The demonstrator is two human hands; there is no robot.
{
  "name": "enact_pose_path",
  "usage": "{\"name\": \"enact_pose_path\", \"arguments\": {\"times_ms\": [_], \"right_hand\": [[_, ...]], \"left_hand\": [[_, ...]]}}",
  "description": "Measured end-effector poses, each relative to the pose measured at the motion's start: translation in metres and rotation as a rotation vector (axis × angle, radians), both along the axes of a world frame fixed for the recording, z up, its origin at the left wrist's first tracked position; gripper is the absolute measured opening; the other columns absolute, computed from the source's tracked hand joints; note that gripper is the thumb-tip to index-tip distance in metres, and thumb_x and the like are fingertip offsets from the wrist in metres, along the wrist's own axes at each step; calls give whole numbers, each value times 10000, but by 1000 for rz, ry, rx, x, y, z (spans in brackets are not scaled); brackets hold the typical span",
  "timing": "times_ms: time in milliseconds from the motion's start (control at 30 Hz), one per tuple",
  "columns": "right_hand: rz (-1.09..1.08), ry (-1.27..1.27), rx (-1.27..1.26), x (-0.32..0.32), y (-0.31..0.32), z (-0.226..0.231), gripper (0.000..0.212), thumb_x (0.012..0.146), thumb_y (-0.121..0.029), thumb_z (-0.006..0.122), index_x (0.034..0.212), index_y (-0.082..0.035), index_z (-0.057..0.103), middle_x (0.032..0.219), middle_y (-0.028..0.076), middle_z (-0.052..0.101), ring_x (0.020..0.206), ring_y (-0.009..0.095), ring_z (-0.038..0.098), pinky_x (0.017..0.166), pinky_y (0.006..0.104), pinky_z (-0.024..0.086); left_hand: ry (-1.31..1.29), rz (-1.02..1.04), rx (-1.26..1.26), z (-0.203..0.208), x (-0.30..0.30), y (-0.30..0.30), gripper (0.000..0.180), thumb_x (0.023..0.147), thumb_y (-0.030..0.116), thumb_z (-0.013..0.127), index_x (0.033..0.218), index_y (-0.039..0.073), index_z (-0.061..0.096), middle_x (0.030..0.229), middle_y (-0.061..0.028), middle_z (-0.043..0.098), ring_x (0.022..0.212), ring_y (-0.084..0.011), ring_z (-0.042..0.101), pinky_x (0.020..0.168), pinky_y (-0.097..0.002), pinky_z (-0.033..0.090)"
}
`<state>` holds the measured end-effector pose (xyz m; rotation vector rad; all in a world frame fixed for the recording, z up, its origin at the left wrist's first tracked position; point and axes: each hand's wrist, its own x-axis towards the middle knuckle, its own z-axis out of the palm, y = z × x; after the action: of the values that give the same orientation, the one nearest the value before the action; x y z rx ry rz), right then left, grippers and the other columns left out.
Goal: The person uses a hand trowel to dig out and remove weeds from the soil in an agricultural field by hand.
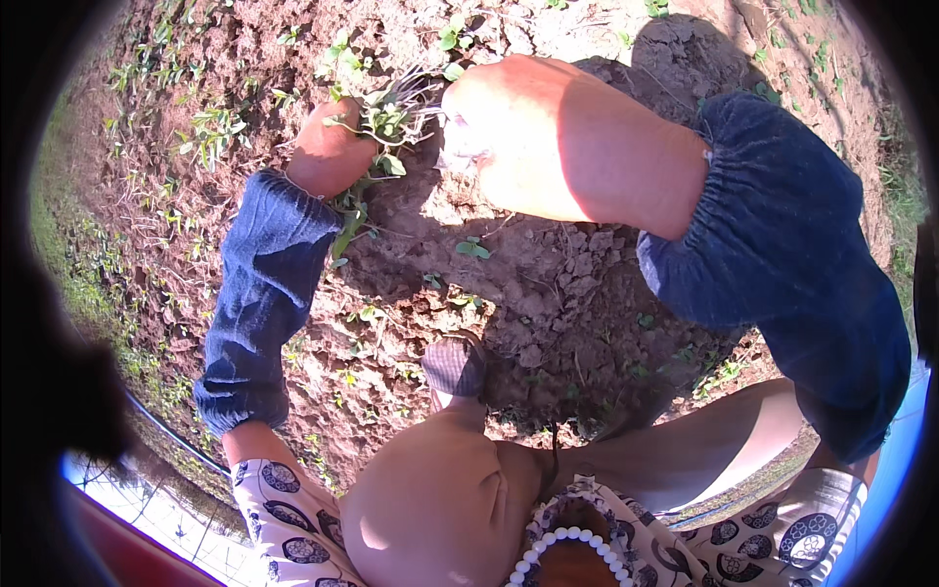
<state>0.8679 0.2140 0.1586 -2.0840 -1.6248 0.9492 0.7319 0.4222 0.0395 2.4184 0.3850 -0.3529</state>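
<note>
Brown, cloddy soil (548, 284), partly shaded, extends across the ground and bears scattered green growth. Light-coloured trousers (421, 504) cover the bent legs at the lower edge. Dark blue sleeves (782, 225) with gathered cuffs cover both forearms. The right hand (528, 132), strongly sunlit, is at the bunch's stem ends; its fingers are overexposed, and whether its grip pinches anything cannot be told. The left hand (333, 152) is closed around a bunch of green plants (391, 122), held above the soil between the two hands. The bunch is loose and uneven: small oval leaves, thin pale stems fanning rightward, further leaves trailing beneath the hand. A dark patterned shoe (456, 366) rests below; one small seedling (472, 248) stands between.
</note>
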Motion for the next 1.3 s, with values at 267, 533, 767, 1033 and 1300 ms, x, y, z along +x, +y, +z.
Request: {"name": "enact_pose_path", "arguments": {"times_ms": [267, 533, 767, 1033, 1300], "right_hand": [[-381, 268, -99, -47, -5, -37, 133, 709, 14, 543, 804, -33, 462, 576, 146, 496, 527, 321, 544, 508, 386, 424], [-424, 331, 133, -44, -51, -74, 163, 753, 25, 558, 815, -24, 415, 569, 133, 387, 481, 226, 372, 480, 312, 371], [-376, 222, 245, -46, -48, -42, 157, 740, 17, 569, 824, -24, 443, 610, 147, 423, 515, 273, 403, 485, 334, 370], [-547, 532, 27, -40, -70, -15, 188, 729, 5, 592, 866, -24, 466, 655, 167, 507, 592, 342, 523, 540, 355, 424], [-448, 176, 19, -42, -79, -8, 233, 701, -5, 582, 921, -50, 521, 690, 162, 575, 661, 348, 595, 576, 397, 453]], "left_hand": [[-157, -51, 105, 7, -6, -10, 165, 677, 134, 627, 806, 31, 621, 672, -188, 611, 666, -375, 609, 592, -439, 491], [-294, -99, 239, 35, -28, -39, 246, 642, 223, 709, 800, 97, 570, 656, -96, 595, 605, -307, 609, 510, -387, 471], [-246, -214, -235, 33, -75, -48, 394, 645, 162, 632, 1020, 44, 624, 908, -147, 648, 712, -314, 638, 606, -361, 512], [-160, -377, 710, 38, -22, -34, 258, 754, 96, 549, 1002, 26, 555, 1075, -148, 524, 949, -276, 576, 656, -388, 524], [169, -463, 562, 36, 21, -21, 173, 689, 94, 593, 852, 59, 637, 870, -152, 601, 790, -328, 612, 638, -432, 457]]}}
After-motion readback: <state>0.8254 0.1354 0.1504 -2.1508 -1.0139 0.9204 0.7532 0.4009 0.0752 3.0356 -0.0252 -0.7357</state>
